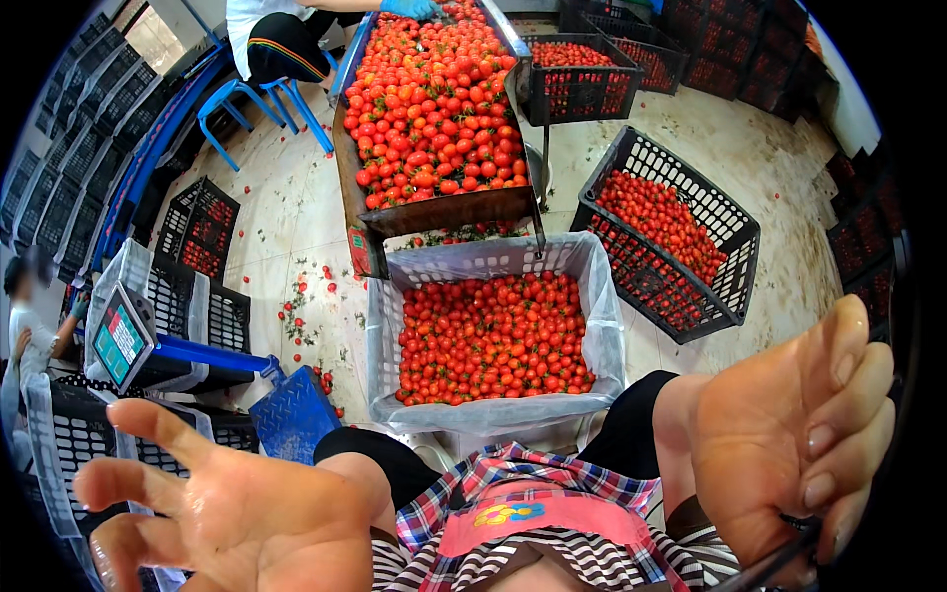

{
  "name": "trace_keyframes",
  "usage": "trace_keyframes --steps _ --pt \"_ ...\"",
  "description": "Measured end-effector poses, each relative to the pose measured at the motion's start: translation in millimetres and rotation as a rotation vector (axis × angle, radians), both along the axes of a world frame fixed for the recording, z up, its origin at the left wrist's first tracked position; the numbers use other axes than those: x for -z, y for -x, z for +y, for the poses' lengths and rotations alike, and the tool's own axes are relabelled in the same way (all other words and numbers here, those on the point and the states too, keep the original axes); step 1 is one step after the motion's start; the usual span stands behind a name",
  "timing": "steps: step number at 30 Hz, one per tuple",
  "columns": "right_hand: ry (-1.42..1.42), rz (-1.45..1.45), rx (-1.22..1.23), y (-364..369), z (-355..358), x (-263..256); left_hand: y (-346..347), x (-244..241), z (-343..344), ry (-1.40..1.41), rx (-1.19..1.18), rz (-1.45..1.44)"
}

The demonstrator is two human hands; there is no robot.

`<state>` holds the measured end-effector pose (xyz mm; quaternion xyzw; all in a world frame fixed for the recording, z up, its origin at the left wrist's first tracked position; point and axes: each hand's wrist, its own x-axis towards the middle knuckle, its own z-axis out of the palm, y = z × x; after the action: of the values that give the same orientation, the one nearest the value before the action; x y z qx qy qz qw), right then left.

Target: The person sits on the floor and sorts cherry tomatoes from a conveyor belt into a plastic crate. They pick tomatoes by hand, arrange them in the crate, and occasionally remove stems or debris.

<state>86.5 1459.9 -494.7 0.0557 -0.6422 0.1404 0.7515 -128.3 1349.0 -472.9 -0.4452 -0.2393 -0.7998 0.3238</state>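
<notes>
Close to the camera at the lower left, my left hand (pixel 244 503) is palm up with its fingers spread and holds nothing. My right hand (pixel 777 444) is raised at the lower right, fingers partly bent, also without anything in it. Between and beyond them stands a crate lined with translucent plastic (pixel 377 348), holding many cherry tomatoes (pixel 496 340). A metal sorting chute (pixel 451 209) heaped with cherry tomatoes (pixel 436 133) ends just above the crate's far side. At its right sits a black plastic crate (pixel 666 296), partly filled with tomatoes.
A digital scale display (pixel 122 337) and its blue platform (pixel 296 414) are at the left. Blue stools (pixel 237 89) stand near a seated person with a blue-gloved hand (pixel 410 7). Another person (pixel 33 325) is at far left. Stacked crates line both sides; loose tomatoes lie on the floor.
</notes>
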Motion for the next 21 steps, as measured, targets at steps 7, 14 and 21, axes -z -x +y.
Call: trace_keyframes --steps 7,14,21 --pt "-0.044 0.012 0.016 -9.4 -1.8 -10.4 -7.9 -21.9 7.5 -0.113 -0.203 -0.002" --pt "-0.009 0.005 0.037 10.1 4.5 -2.2 -8.1 -16.0 7.9 -0.093 -0.140 -0.049" --pt "0.023 0.024 0.002 20.8 15.0 -0.3 8.8 -10.7 -7.1 0.205 0.020 0.190"
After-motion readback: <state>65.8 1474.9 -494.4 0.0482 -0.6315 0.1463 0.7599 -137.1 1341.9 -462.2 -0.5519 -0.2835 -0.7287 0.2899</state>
